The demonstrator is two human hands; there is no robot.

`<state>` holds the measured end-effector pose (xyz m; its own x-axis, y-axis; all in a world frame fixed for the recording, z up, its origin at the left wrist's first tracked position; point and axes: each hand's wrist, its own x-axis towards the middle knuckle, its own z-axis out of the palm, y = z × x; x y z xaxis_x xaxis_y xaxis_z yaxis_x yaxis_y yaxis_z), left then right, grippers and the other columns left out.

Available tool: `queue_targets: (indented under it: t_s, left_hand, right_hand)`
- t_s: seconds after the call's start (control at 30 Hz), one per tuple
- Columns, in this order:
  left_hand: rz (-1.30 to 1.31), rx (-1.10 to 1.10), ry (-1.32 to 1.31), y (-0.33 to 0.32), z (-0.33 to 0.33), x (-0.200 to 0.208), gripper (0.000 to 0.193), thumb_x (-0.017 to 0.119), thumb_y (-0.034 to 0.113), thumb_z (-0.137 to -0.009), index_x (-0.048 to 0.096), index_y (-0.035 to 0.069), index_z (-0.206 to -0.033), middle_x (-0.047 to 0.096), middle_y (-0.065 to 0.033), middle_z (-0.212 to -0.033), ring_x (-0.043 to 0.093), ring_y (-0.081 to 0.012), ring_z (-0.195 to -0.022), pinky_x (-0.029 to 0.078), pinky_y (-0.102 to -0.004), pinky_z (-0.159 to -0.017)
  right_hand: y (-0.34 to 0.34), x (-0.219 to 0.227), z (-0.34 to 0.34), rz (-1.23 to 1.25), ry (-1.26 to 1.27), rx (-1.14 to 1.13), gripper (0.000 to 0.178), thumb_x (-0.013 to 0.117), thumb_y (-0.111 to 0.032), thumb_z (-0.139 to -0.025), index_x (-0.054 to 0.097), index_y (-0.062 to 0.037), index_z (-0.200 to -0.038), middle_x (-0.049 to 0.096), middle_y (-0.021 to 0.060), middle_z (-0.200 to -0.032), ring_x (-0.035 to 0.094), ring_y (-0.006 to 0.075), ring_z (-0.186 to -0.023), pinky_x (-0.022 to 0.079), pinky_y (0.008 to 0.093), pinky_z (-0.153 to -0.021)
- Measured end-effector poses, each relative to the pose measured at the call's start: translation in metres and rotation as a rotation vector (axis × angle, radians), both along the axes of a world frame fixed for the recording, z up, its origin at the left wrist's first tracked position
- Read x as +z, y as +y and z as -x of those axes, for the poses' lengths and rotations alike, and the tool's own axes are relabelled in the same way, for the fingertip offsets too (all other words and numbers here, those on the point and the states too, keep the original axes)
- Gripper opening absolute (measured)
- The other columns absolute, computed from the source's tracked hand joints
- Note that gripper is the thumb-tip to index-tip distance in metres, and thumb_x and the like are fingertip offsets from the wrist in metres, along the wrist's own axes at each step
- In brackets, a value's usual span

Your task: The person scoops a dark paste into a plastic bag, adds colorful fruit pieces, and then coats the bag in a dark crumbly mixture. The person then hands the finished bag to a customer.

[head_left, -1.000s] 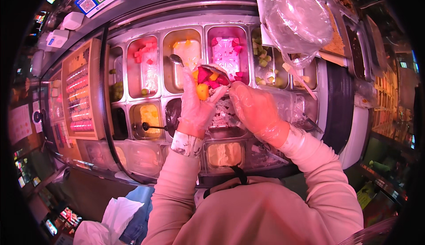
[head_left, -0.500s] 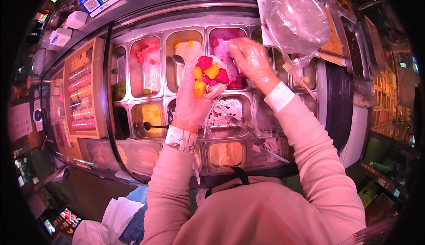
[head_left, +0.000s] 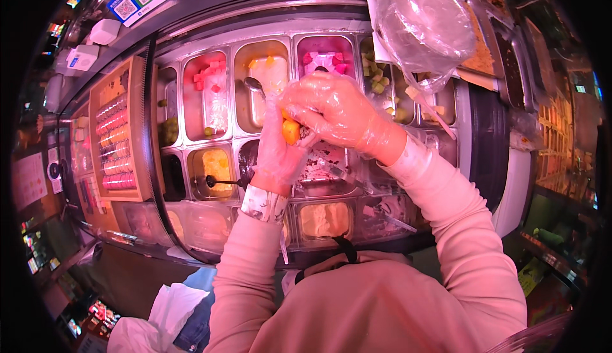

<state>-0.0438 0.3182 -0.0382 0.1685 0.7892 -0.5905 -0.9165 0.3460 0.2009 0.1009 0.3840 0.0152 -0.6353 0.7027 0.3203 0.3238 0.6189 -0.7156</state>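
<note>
My left hand (head_left: pixel 275 152), in a clear glove, is wrapped around a serving topped with fruit cubes. Orange cubes (head_left: pixel 291 131) show at its edge; its container is mostly hidden. My right hand (head_left: pixel 341 114), gloved too, is closed over the top of that serving with fingertips bent down. Whatever those fingers hold is hidden. Both hands are above a counter of metal tubs. Beyond them lie a tub of magenta cubes (head_left: pixel 326 66) and a tub with orange bits (head_left: pixel 266 66), where a spoon (head_left: pixel 254 84) rests. Below the hands is a tub of pale, dark-flecked food (head_left: pixel 325 177).
Left of the hands are a tub of red cubes (head_left: pixel 207 91), a yellow-filled tub (head_left: pixel 218 169) with a black spoon, and a wooden case (head_left: pixel 118 133) of small rolls. A plastic-covered round container (head_left: pixel 424 28) stands at the far right. Green cubes (head_left: pixel 377 82) fill a tub nearby.
My right hand has moved left and nearer from the tub of magenta cubes to the serving in my left hand, covering most of its fruit. My left hand has stayed nearly in place.
</note>
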Motion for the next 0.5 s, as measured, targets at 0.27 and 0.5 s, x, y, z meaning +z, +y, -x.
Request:
queue_targets:
  t_s: [0.27,0.5]
  left_hand:
    - [-0.35,-0.104,-0.198,-0.033,0.01,0.001,0.048,0.056,0.041,-0.109,0.05,0.02,-0.151,0.057,-0.0105,-0.147,0.058,-0.0326,-0.132,0.062,-0.0474,-0.087]
    - [-0.267,-0.082,0.002,-0.065,-0.002,0.031,0.052,0.065,0.029,-0.106,0.046,0.016,-0.152,0.059,-0.0105,-0.141,0.066,-0.0261,-0.115,0.053,-0.0277,-0.059]
  right_hand:
    - [-0.016,0.004,-0.041,0.818,0.189,-0.419,0.03,0.066,-0.027,-0.106,0.077,0.0003,-0.113,0.076,0.005,-0.1,0.07,0.0114,-0.09,0.058,0.0287,-0.081]
    - [-0.061,0.004,-0.047,1.111,0.277,-0.354,0.028,0.068,-0.026,-0.103,0.077,-0.0009,-0.108,0.07,0.0032,-0.08,0.067,0.0101,-0.066,0.056,0.0269,-0.057]
